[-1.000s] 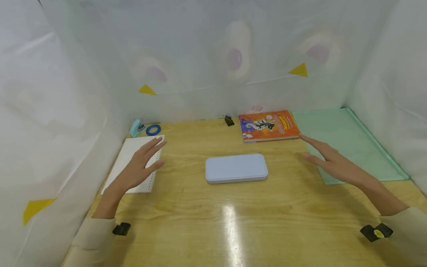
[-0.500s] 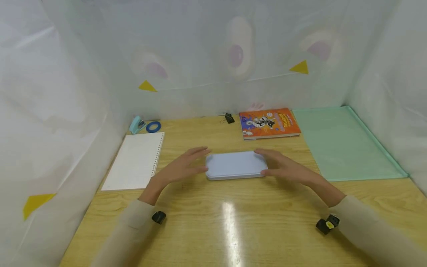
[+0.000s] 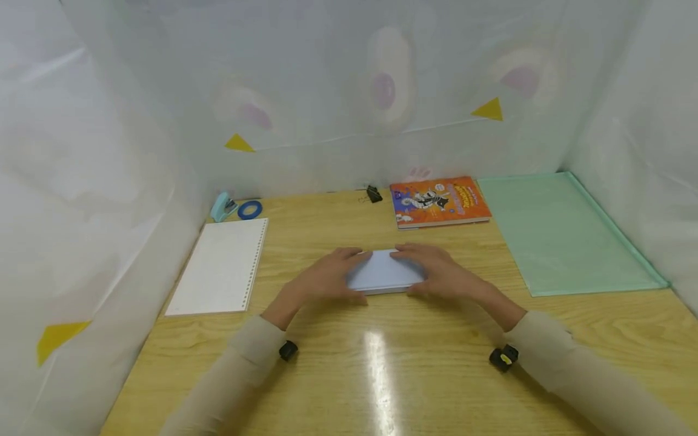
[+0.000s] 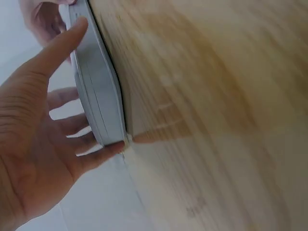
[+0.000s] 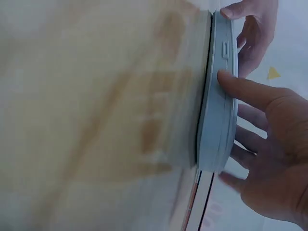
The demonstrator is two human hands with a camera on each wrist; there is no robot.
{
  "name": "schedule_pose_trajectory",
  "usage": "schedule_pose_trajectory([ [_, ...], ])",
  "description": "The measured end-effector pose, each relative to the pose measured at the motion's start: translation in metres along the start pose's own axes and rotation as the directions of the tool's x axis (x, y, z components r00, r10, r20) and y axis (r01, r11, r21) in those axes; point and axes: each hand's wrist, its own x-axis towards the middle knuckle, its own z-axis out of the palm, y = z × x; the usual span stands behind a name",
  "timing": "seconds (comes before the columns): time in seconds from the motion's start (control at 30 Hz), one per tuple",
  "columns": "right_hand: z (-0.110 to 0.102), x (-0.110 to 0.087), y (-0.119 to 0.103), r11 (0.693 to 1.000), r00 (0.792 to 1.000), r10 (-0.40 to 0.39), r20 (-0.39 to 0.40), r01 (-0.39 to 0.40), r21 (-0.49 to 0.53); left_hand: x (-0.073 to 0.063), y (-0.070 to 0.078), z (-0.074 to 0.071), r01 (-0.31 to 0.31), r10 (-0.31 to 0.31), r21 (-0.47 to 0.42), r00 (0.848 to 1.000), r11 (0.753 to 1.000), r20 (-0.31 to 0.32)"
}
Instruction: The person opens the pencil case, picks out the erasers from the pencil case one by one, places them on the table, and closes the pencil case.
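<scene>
A flat, pale blue pencil case (image 3: 384, 270) with rounded corners lies lengthwise across the wooden table (image 3: 327, 375), between my two hands. My left hand (image 3: 327, 275) holds its left end, thumb at the near side and fingers round the far side. At the right end, my right hand (image 3: 444, 272) grips it in the same way. The left wrist view has the left thumb (image 4: 67, 43) against the case's side wall, where a lid seam runs along. In the right wrist view the right thumb (image 5: 240, 89) presses near a small slot-shaped catch (image 5: 224, 50).
To the left lies a white punched-hole notepad (image 3: 218, 266), with a teal stapler (image 3: 220, 209) and a blue tape ring (image 3: 242, 212) behind it. A black binder clip (image 3: 374, 194), an orange book (image 3: 442, 203) and a translucent green sheet (image 3: 578, 236) are along the back and right.
Both hands have come inward from the table's sides, spread at first, and now grasp the two ends of the pencil case. The other things stay put.
</scene>
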Motion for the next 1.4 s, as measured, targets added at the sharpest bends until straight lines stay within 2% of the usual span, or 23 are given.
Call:
schedule_pose_trajectory([
  [0.1, -0.004, 0.002, -0.002, 0.998, 0.999, -0.037, 0.002, 0.037, -0.048, 0.002, 0.006, -0.001, 0.019, -0.019, 0.019, 1.000, 1.000, -0.007],
  [0.23, -0.011, 0.005, -0.002, 0.995, 0.997, -0.070, 0.025, 0.072, -0.074, 0.005, 0.005, -0.002, 0.028, -0.028, -0.014, 0.999, 1.000, -0.029],
  [0.47, -0.019, 0.009, 0.001, 0.997, 0.996, -0.077, 0.052, 0.076, 0.020, 0.009, -0.006, 0.003, 0.058, -0.061, -0.156, 0.998, 0.986, -0.017],
  [0.73, -0.021, 0.012, 0.000, 0.994, 0.995, -0.069, 0.077, 0.062, 0.091, 0.010, -0.011, 0.003, 0.055, -0.058, -0.141, 0.998, 0.989, -0.017],
  [0.93, -0.010, 0.021, -0.006, 0.995, 0.995, -0.094, 0.020, 0.094, 0.037, 0.012, -0.022, -0.004, 0.036, -0.036, -0.123, 0.999, 0.992, 0.003],
  [1.13, -0.012, 0.029, -0.012, 0.994, 0.995, -0.099, 0.001, 0.099, -0.050, 0.018, -0.021, -0.009, 0.007, -0.003, -0.119, 0.999, 0.993, 0.033],
  [1.4, -0.015, 0.035, -0.012, 0.975, 0.986, -0.154, 0.062, 0.161, -0.152, 0.016, -0.017, -0.011, 0.004, -0.001, -0.096, 0.999, 0.995, 0.035],
])
